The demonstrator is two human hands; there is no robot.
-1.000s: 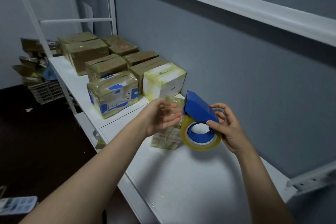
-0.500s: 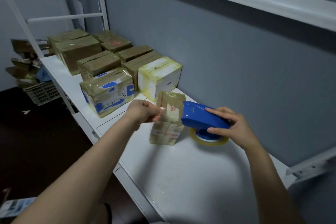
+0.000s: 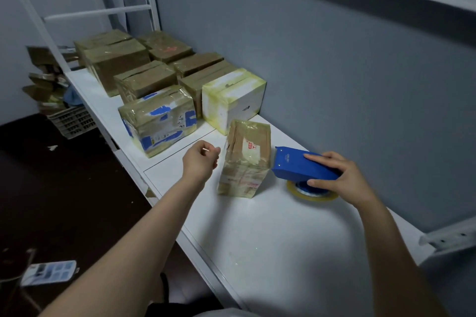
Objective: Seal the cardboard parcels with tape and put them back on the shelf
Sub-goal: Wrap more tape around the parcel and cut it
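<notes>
- Standing on end on the white shelf (image 3: 270,239): one small brown parcel (image 3: 244,159), wrapped in clear tape, set between the two hands
- Curled into a loose fist, nothing seen inside it: the left hand (image 3: 201,159), held just beside the parcel's left face and not touching it
- Grasping from above: the right hand (image 3: 342,177), fingers laid over the top of the blue tape dispenser (image 3: 298,166), thumb on its near side
- Nose of the tape dispenser just beside the parcel's right face; whether they touch cannot be told
- One yellowish tape roll (image 3: 311,194), lying flat on the shelf under the tape dispenser
- Further along the shelf, against the grey wall (image 3: 334,72): a white box (image 3: 233,100) with yellowed tape, a blue-marked parcel (image 3: 157,118) beside it, and brown boxes (image 3: 134,80) in two rows behind
- On the dark floor to the left: a slatted crate (image 3: 72,121) with loose cardboard above it
</notes>
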